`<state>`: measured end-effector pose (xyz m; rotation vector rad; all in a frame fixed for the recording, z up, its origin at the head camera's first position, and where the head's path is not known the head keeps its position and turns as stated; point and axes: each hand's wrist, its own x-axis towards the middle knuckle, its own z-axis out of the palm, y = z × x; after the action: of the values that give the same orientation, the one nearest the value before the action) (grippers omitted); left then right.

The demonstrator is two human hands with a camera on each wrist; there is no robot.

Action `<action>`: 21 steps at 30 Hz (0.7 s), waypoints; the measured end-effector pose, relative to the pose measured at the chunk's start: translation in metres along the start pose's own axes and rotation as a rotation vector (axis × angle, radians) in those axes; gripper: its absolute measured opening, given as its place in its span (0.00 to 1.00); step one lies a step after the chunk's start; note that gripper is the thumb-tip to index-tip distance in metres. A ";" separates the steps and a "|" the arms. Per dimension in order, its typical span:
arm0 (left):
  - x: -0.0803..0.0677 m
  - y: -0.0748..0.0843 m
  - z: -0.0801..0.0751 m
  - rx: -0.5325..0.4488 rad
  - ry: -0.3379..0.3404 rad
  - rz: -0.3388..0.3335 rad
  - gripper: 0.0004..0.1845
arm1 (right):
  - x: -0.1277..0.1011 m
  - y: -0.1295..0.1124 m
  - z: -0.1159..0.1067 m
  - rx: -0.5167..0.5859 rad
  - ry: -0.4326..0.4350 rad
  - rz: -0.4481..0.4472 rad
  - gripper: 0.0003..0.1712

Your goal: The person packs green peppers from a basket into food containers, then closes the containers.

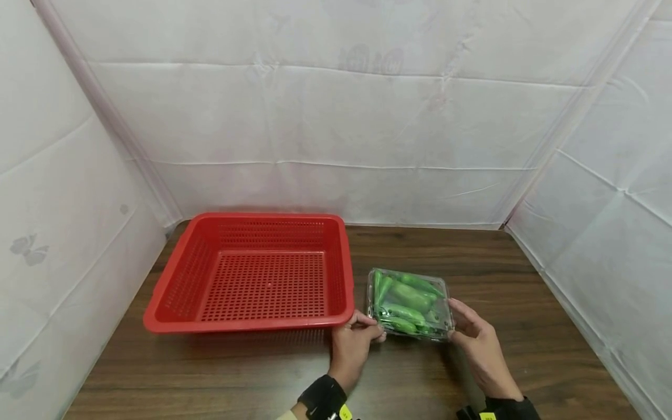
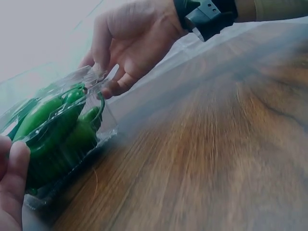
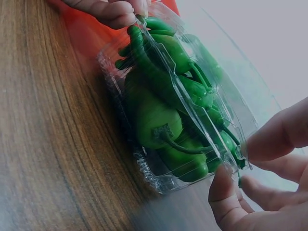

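Observation:
A clear plastic clamshell box (image 1: 441, 286) of green peppers (image 1: 412, 297) sits on the table to the right of a red basket. Its lid lies over the peppers, and one big pepper (image 3: 159, 122) with a curled stem shows through the side in the right wrist view. With thumb and fingertips my left hand (image 1: 350, 347) pinches the box's near left corner. On the opposite side, my right hand (image 1: 480, 347) pinches the near right corner; in the right wrist view its thumb and fingers (image 3: 224, 185) meet at the rim where lid and base come together.
The red plastic basket (image 1: 252, 322), with perforated walls and bottom, stands left of the box, its near right corner close to my left hand. Brown wood-grain table (image 1: 236, 373) lies beneath. White sheeting (image 1: 341, 128) walls off the back and both sides.

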<state>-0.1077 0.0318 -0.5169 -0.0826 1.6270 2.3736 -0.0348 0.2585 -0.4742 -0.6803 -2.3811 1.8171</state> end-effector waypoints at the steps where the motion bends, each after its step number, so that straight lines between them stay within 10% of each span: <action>1: 0.000 0.000 -0.001 -0.003 -0.009 0.004 0.07 | 0.000 0.000 0.000 0.000 0.009 0.005 0.40; 8: -0.002 -0.001 -0.005 0.000 -0.052 0.054 0.09 | 0.000 0.001 0.000 0.044 0.010 0.035 0.41; 21: -0.008 0.008 0.011 -0.031 0.066 -0.067 0.15 | 0.003 -0.002 -0.008 -0.004 -0.027 0.029 0.41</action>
<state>-0.1008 0.0373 -0.5038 -0.2193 1.5906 2.3694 -0.0357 0.2670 -0.4703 -0.6996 -2.4045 1.8450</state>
